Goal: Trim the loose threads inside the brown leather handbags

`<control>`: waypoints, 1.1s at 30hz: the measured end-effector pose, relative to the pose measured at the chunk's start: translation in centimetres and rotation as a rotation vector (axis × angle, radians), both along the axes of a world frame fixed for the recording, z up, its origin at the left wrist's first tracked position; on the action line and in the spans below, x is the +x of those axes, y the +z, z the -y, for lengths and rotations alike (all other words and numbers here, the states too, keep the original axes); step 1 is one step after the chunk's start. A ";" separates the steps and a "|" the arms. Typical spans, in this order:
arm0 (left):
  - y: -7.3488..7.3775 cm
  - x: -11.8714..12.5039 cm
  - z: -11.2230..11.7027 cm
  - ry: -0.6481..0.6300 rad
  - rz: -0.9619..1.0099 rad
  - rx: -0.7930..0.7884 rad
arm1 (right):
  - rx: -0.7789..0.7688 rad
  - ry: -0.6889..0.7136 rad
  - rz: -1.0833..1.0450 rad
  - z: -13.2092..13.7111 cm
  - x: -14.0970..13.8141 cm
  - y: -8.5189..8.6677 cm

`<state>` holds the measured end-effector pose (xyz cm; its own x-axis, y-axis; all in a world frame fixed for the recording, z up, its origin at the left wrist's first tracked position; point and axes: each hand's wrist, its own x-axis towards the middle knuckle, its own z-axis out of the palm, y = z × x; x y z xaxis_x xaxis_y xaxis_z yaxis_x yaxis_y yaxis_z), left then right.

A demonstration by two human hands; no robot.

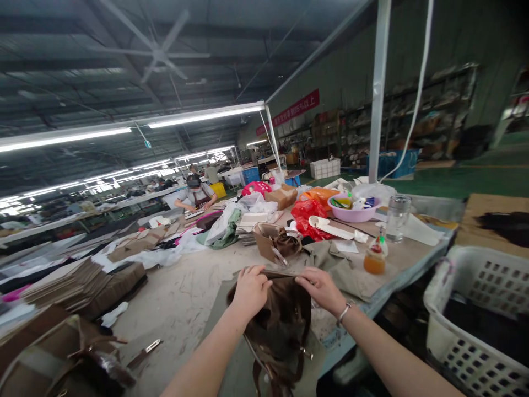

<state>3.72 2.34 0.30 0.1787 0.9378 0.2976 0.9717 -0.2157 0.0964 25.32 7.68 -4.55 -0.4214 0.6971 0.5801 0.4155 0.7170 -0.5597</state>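
Observation:
A dark brown leather bag (pixel 285 325) lies on the worktable (pixel 185 298) right in front of me, straps and metal buckles hanging toward me. My left hand (pixel 250 289) is closed on the bag's top edge at the left. My right hand (pixel 320 286), with a bracelet on the wrist, pinches the same top edge at the right. Both hands grip the bag's rim close together.
Stacks of brown cardboard pieces (pixel 82 284) lie at the left. An open brown box (pixel 275 242), a small orange bottle (pixel 375 256), a clear glass jar (pixel 397 218) and a pink bowl (pixel 353 209) stand behind. A white crate (pixel 479 309) sits at the right. Another person (pixel 193 196) works far back.

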 end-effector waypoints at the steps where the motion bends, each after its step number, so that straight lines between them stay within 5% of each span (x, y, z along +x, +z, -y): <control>1: 0.0 0.0 -0.1 0.002 0.006 0.002 | -0.003 0.004 0.000 0.0 0.0 -0.1; 10: -0.2 0.5 -0.7 0.049 0.020 0.007 | -0.102 0.114 -0.007 -0.7 1.0 -0.8; 18: -0.4 0.8 -1.1 0.096 0.019 0.002 | -0.162 0.159 0.072 -1.3 0.6 1.1; 33: -0.2 1.0 -1.0 0.119 -0.007 -0.011 | 0.035 0.059 0.166 -0.5 -0.9 2.2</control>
<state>4.71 3.35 0.05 0.0681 0.9558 0.2860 0.9910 -0.0978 0.0910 24.46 8.19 -2.37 -0.5525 0.6491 0.5230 0.4570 0.7606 -0.4612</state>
